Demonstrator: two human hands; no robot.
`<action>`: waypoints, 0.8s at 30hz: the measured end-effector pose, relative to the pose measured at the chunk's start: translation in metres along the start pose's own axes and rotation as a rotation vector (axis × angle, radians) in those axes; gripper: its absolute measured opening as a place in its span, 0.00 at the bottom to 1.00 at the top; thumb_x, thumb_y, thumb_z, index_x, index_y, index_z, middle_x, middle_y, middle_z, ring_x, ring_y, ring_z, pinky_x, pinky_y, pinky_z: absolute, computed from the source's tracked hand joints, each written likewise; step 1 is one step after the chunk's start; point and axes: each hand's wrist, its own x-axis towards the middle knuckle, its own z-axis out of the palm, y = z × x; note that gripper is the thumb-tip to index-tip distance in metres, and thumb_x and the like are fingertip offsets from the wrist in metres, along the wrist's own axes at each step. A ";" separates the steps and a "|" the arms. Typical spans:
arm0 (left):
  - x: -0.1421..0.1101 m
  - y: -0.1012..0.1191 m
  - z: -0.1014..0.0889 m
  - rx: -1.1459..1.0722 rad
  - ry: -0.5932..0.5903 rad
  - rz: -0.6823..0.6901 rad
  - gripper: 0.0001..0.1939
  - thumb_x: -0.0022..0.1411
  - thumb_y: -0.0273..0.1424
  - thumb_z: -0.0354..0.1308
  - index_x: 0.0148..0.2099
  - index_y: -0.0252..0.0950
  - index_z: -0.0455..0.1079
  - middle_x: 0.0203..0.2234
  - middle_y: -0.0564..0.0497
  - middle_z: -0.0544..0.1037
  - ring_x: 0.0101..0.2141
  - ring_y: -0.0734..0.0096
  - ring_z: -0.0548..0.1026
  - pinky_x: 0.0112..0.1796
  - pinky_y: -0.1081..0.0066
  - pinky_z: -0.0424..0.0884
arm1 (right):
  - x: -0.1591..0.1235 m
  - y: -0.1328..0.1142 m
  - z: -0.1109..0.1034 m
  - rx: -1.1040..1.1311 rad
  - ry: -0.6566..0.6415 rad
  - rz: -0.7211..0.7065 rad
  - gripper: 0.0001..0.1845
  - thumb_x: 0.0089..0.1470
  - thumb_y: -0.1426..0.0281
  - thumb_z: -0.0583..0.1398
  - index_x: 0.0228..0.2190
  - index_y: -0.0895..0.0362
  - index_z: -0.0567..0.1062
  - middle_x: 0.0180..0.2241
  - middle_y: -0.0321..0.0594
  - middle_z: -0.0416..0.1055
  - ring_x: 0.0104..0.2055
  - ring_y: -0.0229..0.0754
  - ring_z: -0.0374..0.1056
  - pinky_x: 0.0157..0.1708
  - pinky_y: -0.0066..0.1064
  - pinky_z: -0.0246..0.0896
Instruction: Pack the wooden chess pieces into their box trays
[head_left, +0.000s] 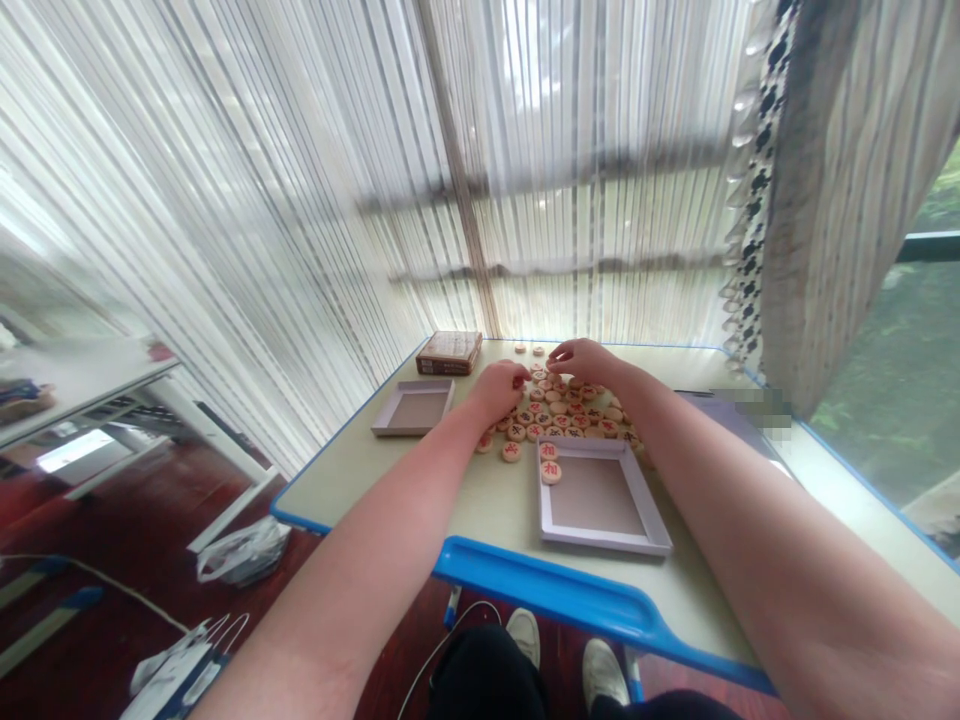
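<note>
Round wooden Chinese chess pieces (561, 421) with red or dark characters lie in a loose heap on the table. At the heap's left edge is my left hand (501, 390), its fingers curled in, with what looks like a red-marked piece at the fingertips. My right hand (583, 358) reaches over the far side of the heap, fingers stretched down to the pieces and slightly apart. Nearer to me stands a shallow open box half (606, 546). Two pieces with the same red character, an upper one (549, 451) and a lower one (551, 472), lie in its left corner.
Another shallow box part (381, 432) sits at the left, with a brown printed box (448, 352) behind it. A dark flat item (720, 415) lies at the right, partly behind my forearm. The table has a blue edge (547, 585). Striped curtains hang behind.
</note>
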 end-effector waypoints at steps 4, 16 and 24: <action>0.000 0.007 -0.003 0.044 -0.055 0.057 0.16 0.51 0.22 0.52 0.40 0.35 0.75 0.36 0.49 0.77 0.39 0.68 0.72 0.45 0.71 0.67 | 0.000 0.004 0.002 -0.029 0.018 -0.005 0.16 0.42 0.65 0.65 0.36 0.56 0.78 0.37 0.41 0.76 0.29 0.38 0.69 0.25 0.26 0.63; -0.001 0.002 0.002 0.192 -0.125 -0.046 0.17 0.63 0.31 0.44 0.50 0.36 0.68 0.46 0.45 0.74 0.47 0.66 0.71 0.49 0.68 0.64 | 0.005 0.004 0.005 -0.127 -0.026 0.006 0.17 0.40 0.63 0.64 0.35 0.54 0.80 0.32 0.40 0.76 0.31 0.41 0.69 0.30 0.29 0.62; -0.002 0.002 -0.001 0.271 -0.111 -0.045 0.14 0.60 0.33 0.50 0.44 0.37 0.74 0.43 0.45 0.75 0.44 0.64 0.72 0.48 0.66 0.65 | 0.002 0.004 0.001 -0.105 -0.032 0.050 0.15 0.40 0.63 0.64 0.33 0.55 0.80 0.26 0.39 0.75 0.27 0.39 0.68 0.26 0.27 0.61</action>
